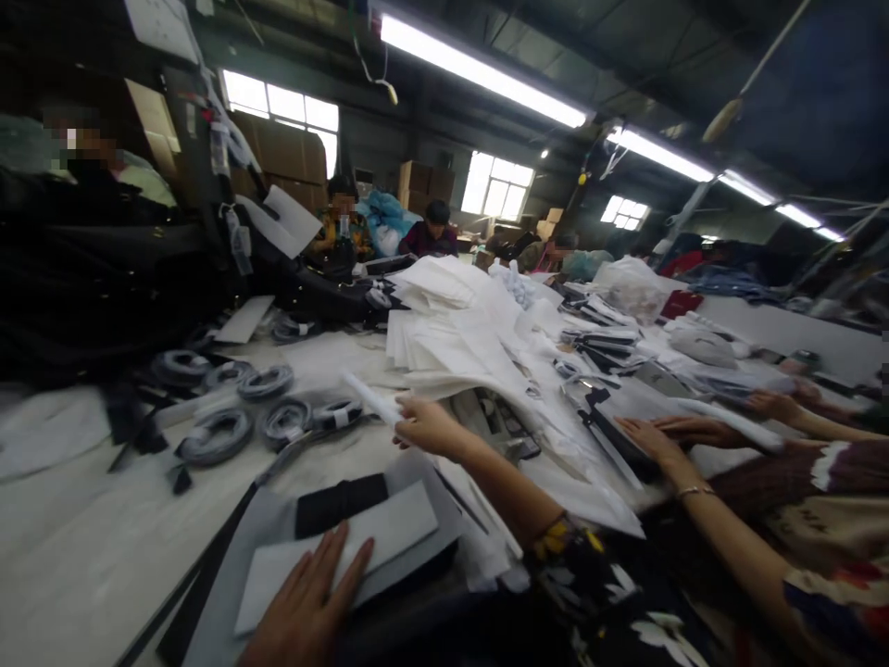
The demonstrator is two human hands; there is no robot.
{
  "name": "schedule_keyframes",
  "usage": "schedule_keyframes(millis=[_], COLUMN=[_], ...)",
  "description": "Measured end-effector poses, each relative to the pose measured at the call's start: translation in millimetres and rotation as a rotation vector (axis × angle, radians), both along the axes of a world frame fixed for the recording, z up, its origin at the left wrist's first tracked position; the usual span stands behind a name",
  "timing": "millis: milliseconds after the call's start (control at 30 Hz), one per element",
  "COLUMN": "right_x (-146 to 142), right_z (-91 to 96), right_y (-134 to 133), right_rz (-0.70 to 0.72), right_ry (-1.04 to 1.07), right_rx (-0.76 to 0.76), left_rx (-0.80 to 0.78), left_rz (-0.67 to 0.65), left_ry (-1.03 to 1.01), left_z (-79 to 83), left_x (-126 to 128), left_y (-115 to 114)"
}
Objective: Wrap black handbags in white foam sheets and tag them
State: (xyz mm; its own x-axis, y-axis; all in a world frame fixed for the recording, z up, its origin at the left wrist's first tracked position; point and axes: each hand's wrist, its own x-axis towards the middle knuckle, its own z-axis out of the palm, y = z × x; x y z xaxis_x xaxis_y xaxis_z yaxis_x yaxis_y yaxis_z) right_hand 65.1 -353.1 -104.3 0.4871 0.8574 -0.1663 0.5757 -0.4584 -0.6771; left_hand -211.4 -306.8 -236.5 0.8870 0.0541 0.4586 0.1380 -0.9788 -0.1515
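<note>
Our left hand (309, 602) lies open and flat on the white sheet (347, 547), pinning it. Beyond the sheet, our right hand (427, 426) grips a paper roll (371, 398), lifted clear.

I'm looking into a garment or bag workshop. Long worktables (83, 556) carry stacked white fabric pieces (451, 343) and coiled strapping (215, 435). Seated workers (434, 232) sit under fluorescent tubes (479, 72).

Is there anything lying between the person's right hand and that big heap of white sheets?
Nothing visible blocks it. The right hand already holds a rolled white piece right at the near edge of the white heap. The left hand lies flat on a white sheet nearer the person.
</note>
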Motion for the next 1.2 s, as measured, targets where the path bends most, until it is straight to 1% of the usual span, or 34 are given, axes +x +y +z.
schedule_keyframes(millis=[33, 67, 100, 167, 233, 267, 300, 367, 400, 467, 533, 600, 667, 733, 800, 867, 933, 1000, 1067, 1133, 1200], right_x=[-4.0, -6.7, -8.3, -9.6, -12.2, -14.9, -18.8, -29.4, -35.6, -48.4, -59.8, -68.6, -74.1, -77.0, -78.7, -81.0, -84.9, -90.3, -95.1, -96.6, -94.1], right_z=[7.0, 15.4, 24.5, 40.7, 47.2, 45.1, 39.2, 17.7, 3.6, -26.3, -53.0, -73.0, -86.7, -96.1, -102.1, -103.9, -99.9, -90.9, -81.6, -77.8, -83.0], right_y=[-25.5, -51.3, -76.4, -122.1, -159.3, -174.5, -187.5, -207.4, -214.3, -221.6, -220.0, -210.8, -197.3, -184.3, -176.1, -174.3, -177.0, -179.5, -176.7, -166.4, -151.3], right_rz=[0.049, 0.128, 0.207, 0.318, 0.396, 0.418, 0.434, 0.423, 0.394, 0.334, 0.272, 0.234, 0.183, 0.129, 0.068, 0.029, 0.022, 0.069, 0.154, 0.239, 0.303], right_ry=[0.044, 0.081, 0.100, 0.060, 0.019, 0.009, 0.004, -0.030, -0.069, -0.180, -0.306, -0.430, -0.547, -0.637, -0.683, -0.714, -0.764, -0.818, -0.871, -0.917, -0.930], right_rx=[0.050, 0.194, 0.299, 0.347, 0.316, 0.286, 0.254, 0.212, 0.217, 0.274, 0.363, 0.458, 0.551, 0.620, 0.659, 0.677, 0.677, 0.659, 0.619, 0.555, 0.526], left_rx=[-0.033, -0.082, -0.147, -0.324, -0.491, -0.539, -0.580, -0.609, -0.611, -0.611, -0.624, -0.639, -0.638, -0.610, -0.544, -0.446, -0.329, -0.209, -0.111, -0.042, 0.019], left_rz=[0.021, 0.017, 0.022, 0.028, 0.011, -0.035, -0.080, -0.113, -0.114, -0.092, -0.081, -0.074, -0.062, -0.047, -0.034, -0.010, 0.010, 0.002, -0.009, -0.012, -0.010], left_ry=[0.013, 0.042, 0.095, 0.266, 0.416, 0.495, 0.533, 0.574, 0.583, 0.598, 0.602, 0.596, 0.591, 0.587, 0.570, 0.517, 0.404, 0.260, 0.144, 0.081, 0.050], left_z=[6.9, 14.2, 22.6, 43.8, 70.5, 84.2, 97.0, 116.3, 122.0, 126.0, 124.4, 122.4, 121.9, 119.9, 112.0, 96.0, 74.0, 51.7, 34.8, 26.1, 24.2], left_x=[-1.7, -1.9, -0.8, 5.2, 14.0, 18.4, 22.4, 27.9, 29.3, 29.7, 28.0, 25.7, 23.7, 22.0, 19.7, 15.8, 10.4, 4.9, 0.9, -0.2, 1.9], left_y=[0.3, 1.6, 4.1, 12.6, 23.7, 28.9, 33.4, 38.5, 39.2, 37.6, 34.2, 30.6, 27.0, 22.5, 16.8, 10.0, 3.3, -1.9, -5.3, -7.9, -11.3])
